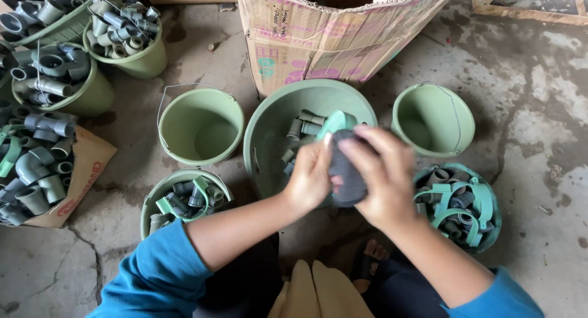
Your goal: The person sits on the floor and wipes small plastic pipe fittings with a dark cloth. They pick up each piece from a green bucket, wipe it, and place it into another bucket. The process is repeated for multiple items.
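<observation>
Both hands meet over the large green basin [272,119] — left hand [308,178] and right hand [383,174] clasp a dark grey pipe fitting [347,171] with a green clip [335,122]. Empty bucket [199,127] sits left of the basin — another bucket [432,119] right.

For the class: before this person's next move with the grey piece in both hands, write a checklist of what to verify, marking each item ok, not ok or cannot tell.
1. Both hands on the piece: left hand and right hand both hold the dark grey piece: ok.
2. Green part seated on the piece's top: cannot tell, fingers hide the joint.
3. Large green basin under the hands has room: ok, few fittings inside.
4. Empty green bucket upright: ok.
5. Second empty bucket upright: ok.
6. Bare foot away from the containers: ok.
</observation>
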